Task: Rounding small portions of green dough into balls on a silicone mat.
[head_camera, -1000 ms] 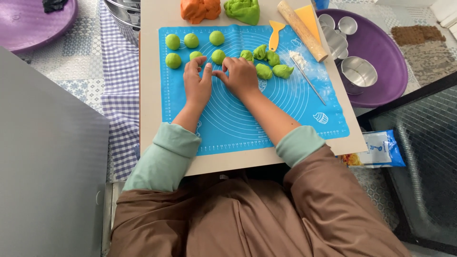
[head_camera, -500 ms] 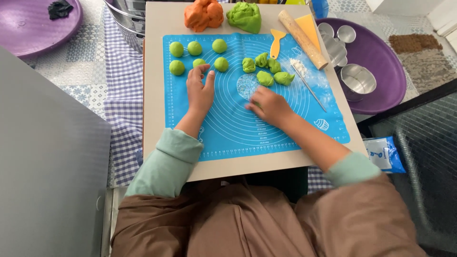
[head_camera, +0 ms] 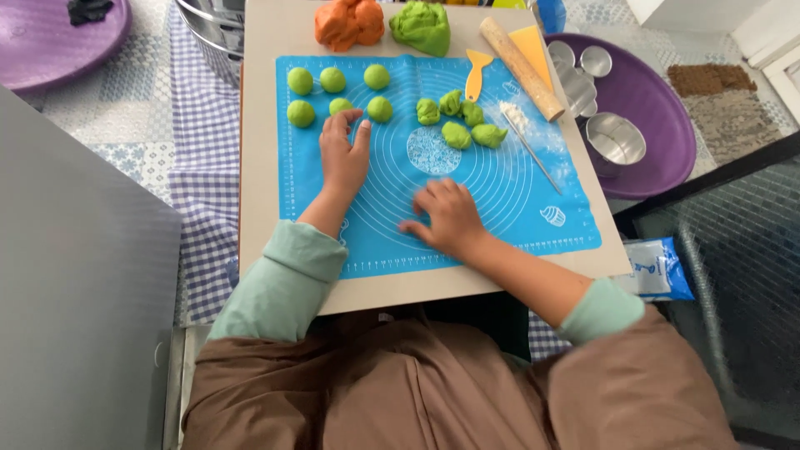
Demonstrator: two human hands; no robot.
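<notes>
We keep the left hand (head_camera: 343, 156) flat and open beside the green dough ball (head_camera: 340, 107). The right hand (head_camera: 446, 218) presses the blue mat (head_camera: 500, 192), fingers curled, seemingly holding nothing; we apply even pressure.

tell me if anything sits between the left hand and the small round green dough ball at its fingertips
Nothing visible does: the left hand lies flat on the blue silicone mat, its fingertips right at the small round green dough ball.

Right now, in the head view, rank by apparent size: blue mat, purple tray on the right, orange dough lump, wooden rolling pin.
1. blue mat
2. purple tray
3. and 4. wooden rolling pin and orange dough lump: too alike; lump partly cropped.
</notes>
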